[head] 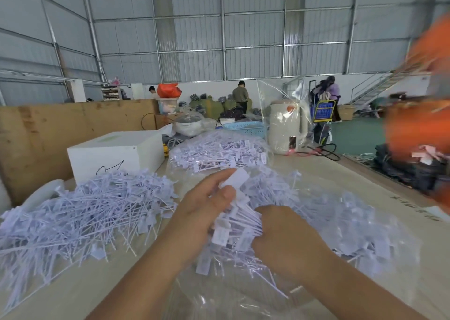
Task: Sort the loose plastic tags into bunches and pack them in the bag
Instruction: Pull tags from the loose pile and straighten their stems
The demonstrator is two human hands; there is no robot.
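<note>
A bunch of white plastic tags sits between both hands at the centre of the table. My left hand grips the bunch at the flat label ends, thumb on top. My right hand curls round the thin tails of the same bunch. A big loose pile of tags lies to the left. Under and right of my hands spreads a clear plastic bag with tags inside. A second filled bag of tags lies farther back.
A white box stands behind the left pile, against a plywood wall. At the back stand a white kettle in clear wrap, a blue basket and a cooker. Blurred orange material fills the right edge. People work in the background.
</note>
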